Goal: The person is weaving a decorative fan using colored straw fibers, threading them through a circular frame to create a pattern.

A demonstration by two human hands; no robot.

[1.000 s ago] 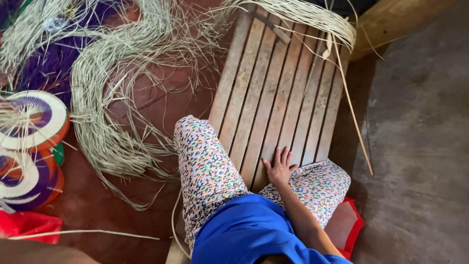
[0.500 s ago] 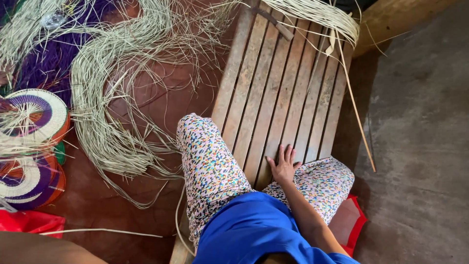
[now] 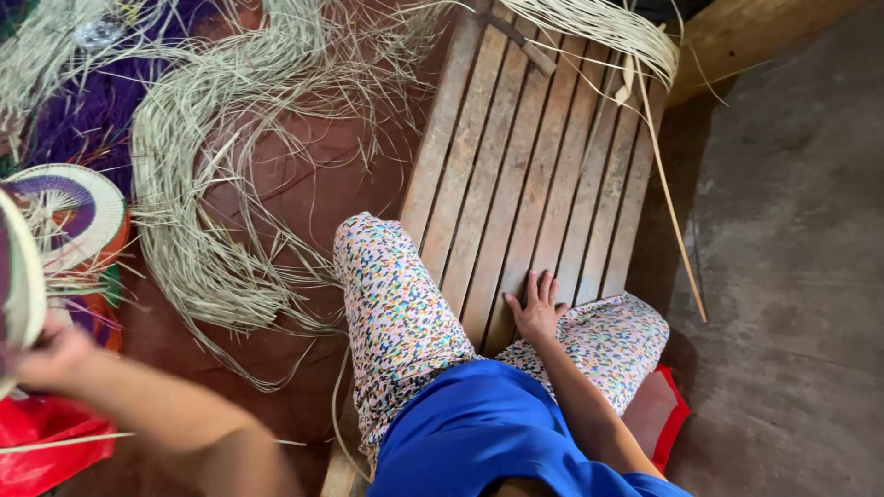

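My left hand [image 3: 48,355] is blurred at the far left, its fingers closed on the pale rim of a round woven piece [image 3: 20,276] that is tilted up at the frame edge. Just beyond it lies a stack of woven discs [image 3: 78,207] with purple, white and orange rings. My right hand [image 3: 537,308] rests flat on the wooden slatted bench [image 3: 525,166], fingers spread, holding nothing. Both of my knees, in speckled trousers [image 3: 396,304], bend in front of me below a blue shirt.
A big curved bundle of pale straw fibres [image 3: 203,184] lies on the red-brown floor, with more draped over the bench's far end [image 3: 599,28]. Purple fibres [image 3: 83,120] sit at top left. Red plastic [image 3: 46,433] is at bottom left, and grey concrete floor [image 3: 792,276] at the right.
My left arm has swung into view from the bottom left and reached the woven pieces, lifting one by its rim. My right hand has stayed flat on the bench.
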